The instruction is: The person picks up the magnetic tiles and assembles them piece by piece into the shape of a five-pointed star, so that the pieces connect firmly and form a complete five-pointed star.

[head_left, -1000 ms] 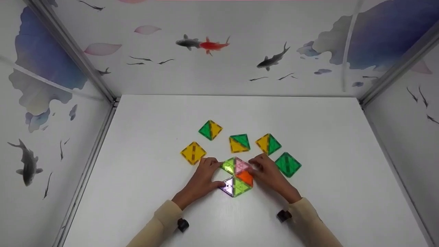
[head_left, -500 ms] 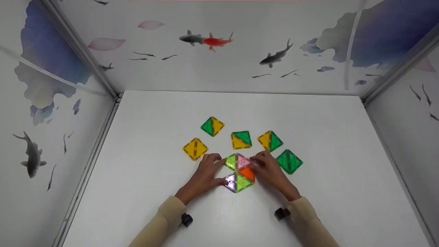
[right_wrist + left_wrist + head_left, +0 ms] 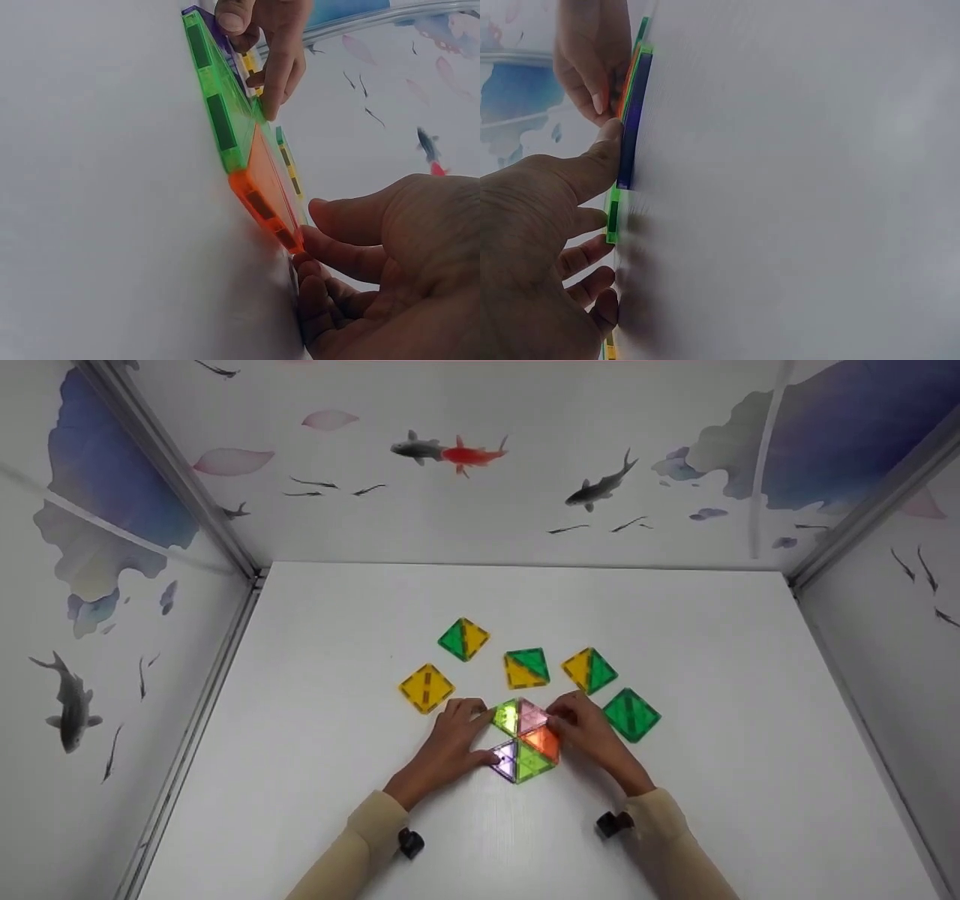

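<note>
Head view, tile cluster: triangular tiles point(image 3: 525, 741) lie flat on the white table point(image 3: 712, 735), joined edge to edge in a part-hexagon; light green, pink, orange, green and purple pieces show.
Head view, left hand: left hand point(image 3: 448, 742) rests on the table at the cluster's left side, fingertips touching the light green and purple triangles, fingers fairly straight, clamped on nothing.
Head view, right hand: right hand point(image 3: 589, 735) is at the cluster's right edge, fingers bent against the pink and orange triangles.
Head view, surroundings: five square tiles arc behind the cluster: yellow square point(image 3: 426, 688), green-yellow square point(image 3: 463, 639), yellow-green square point(image 3: 526, 668), another yellow-green square point(image 3: 590, 670), green square point(image 3: 631, 715). Fish-patterned walls point(image 3: 525, 472) on three sides.
Left wrist view: thumb point(image 3: 604, 154) presses the edge of the purple triangle point(image 3: 634, 127); other fingers loosely curled beside the table, holding nothing.
Right wrist view: fingertips point(image 3: 315, 232) touch the corner of the orange triangle point(image 3: 266, 187), which adjoins the green triangle point(image 3: 217, 97); whether they pinch it, I cannot tell.
</note>
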`<state>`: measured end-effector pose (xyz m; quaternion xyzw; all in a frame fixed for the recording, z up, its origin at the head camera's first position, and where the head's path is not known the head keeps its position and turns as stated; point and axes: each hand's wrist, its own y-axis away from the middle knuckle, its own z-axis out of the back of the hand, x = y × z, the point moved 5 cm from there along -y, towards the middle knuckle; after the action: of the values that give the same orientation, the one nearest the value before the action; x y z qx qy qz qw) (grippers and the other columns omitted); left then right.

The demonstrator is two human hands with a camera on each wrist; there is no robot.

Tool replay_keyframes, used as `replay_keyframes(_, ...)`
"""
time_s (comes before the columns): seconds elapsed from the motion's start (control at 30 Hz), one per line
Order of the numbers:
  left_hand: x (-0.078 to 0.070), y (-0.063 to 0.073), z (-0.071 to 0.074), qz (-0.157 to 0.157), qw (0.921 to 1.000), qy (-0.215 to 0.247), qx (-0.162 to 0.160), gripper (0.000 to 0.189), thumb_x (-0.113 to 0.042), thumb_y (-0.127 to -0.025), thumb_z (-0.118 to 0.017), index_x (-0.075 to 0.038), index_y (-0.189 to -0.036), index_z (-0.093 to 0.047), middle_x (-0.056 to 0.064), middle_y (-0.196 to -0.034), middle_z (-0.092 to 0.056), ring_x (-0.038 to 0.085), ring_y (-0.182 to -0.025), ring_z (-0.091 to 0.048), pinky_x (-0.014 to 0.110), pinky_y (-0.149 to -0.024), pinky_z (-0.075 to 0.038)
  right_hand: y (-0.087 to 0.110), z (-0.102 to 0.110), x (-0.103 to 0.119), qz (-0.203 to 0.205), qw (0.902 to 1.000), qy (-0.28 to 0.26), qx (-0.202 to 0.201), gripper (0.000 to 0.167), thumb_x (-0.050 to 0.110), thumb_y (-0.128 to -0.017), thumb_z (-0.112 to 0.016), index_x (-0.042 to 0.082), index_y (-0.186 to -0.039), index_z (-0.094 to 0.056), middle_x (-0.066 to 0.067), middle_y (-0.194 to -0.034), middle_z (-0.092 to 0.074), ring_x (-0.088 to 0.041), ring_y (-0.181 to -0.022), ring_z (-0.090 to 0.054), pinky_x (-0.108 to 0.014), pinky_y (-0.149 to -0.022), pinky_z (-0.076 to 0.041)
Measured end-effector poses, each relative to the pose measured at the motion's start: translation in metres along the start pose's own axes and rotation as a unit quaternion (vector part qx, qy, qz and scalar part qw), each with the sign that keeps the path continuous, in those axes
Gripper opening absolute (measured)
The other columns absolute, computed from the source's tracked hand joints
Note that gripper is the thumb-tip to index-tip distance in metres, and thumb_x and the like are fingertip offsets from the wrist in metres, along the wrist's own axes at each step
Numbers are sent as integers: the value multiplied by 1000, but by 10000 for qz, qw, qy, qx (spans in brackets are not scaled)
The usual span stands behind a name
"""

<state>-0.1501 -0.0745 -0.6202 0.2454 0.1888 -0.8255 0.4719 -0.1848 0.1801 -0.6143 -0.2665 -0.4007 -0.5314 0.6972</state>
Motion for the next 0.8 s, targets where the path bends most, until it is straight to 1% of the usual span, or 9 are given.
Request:
replay_keyframes(0.1, -1, 0, 0, -42, 9999, -113, 39, 80, -44, -98, -84, -7, -163, -54, 11, -155, -52, 32, -146, -39, 49, -121, -40, 1, 1, 2, -102, 9998, -133, -48, 12, 10, -107, -72, 4, -118, -74, -7, -111, -68, -23, -99, -59, -30, -90, -53)
replay_keyframes(0.27, -3, 0, 1, -176, 9992, -352, 96, 81, -47, -99, -81, -6, -163, -53, 13, -155, -52, 32, -145, -40, 49, -119, -42, 0, 1, 4, -372, 9990, -256, 34, 15, 13, -108, -72, 3, -119, -75, -6, -108, -73, -22, -95, -62, -27, -86, -56)
replay_keyframes(0.4, -4, 0, 2, -165, 9992, -344, 142, 81, -47, -100, -80, -6, -164, -52, 12, -156, -51, 32, -146, -39, 48, -120, -41, -3, 1, 5, -534, 9979, -355, 108, 16, 15, -108, -73, 5, -120, -76, -5, -107, -73, -23, -93, -63, -27, -83, -57)
replay_keyframes(0.53, -3, 0, 2, -169, 9994, -290, 130, 81, -47, -101, -80, -6, -164, -51, 12, -156, -50, 31, -146, -39, 49, -121, -40, -3, 3, 5, -426, 9974, -519, 261, 21, 12, -107, -74, 6, -126, -75, -7, -113, -76, -25, -96, -65, -28, -83, -58)
replay_keyframes(0.67, -3, 1, 3, -218, 9996, -185, 69, 80, -44, -101, -81, -5, -164, -52, 12, -156, -50, 32, -146, -39, 49, -121, -40, -2, 4, 5, -166, 9972, -540, 499, 25, 9, -105, -75, 8, -130, -77, -9, -123, -78, -28, -105, -68, -30, -92, -58)
replay_keyframes(0.8, -3, 1, 3, -217, 9997, -102, 35, 80, -43, -100, -82, -5, -164, -52, 13, -156, -50, 32, -147, -39, 50, -121, -39, 0, 3, 1, -17, 9956, -661, 661, 28, 10, -106, -75, 8, -134, -78, -10, -131, -76, -30, -114, -69, -31, -99, -57)
